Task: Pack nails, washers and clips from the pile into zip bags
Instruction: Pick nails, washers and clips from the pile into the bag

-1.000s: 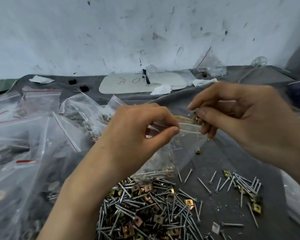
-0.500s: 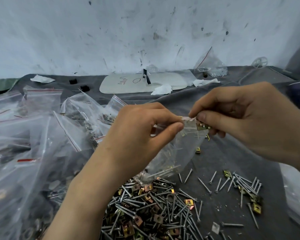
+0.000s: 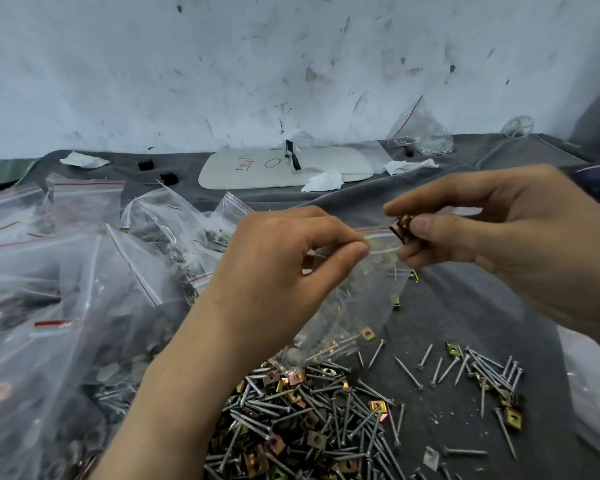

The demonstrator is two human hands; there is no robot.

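Observation:
My left hand [image 3: 284,268] pinches the rim of a clear zip bag [image 3: 354,306] and holds its mouth open in mid-air. The bag hangs down and holds some nails and a clip at its bottom. My right hand [image 3: 499,230] pinches a few brass clips [image 3: 403,226] between thumb and forefinger right at the bag's mouth. Below the bag lies the pile [image 3: 312,424] of screws-like nails, brass clips and washers on the grey cloth. A smaller scatter of nails and clips [image 3: 482,379] lies to the right.
Many filled zip bags [image 3: 84,271] heap up on the left. A white board [image 3: 284,168], crumpled tissues [image 3: 324,181] and another bag [image 3: 420,133] sit at the back by the wall. A clear bag [image 3: 593,393] lies at the right edge.
My right hand has shifted slightly right and up, with the clips now showing between its fingertips at the bag's mouth. My left hand keeps its pinch on the rim.

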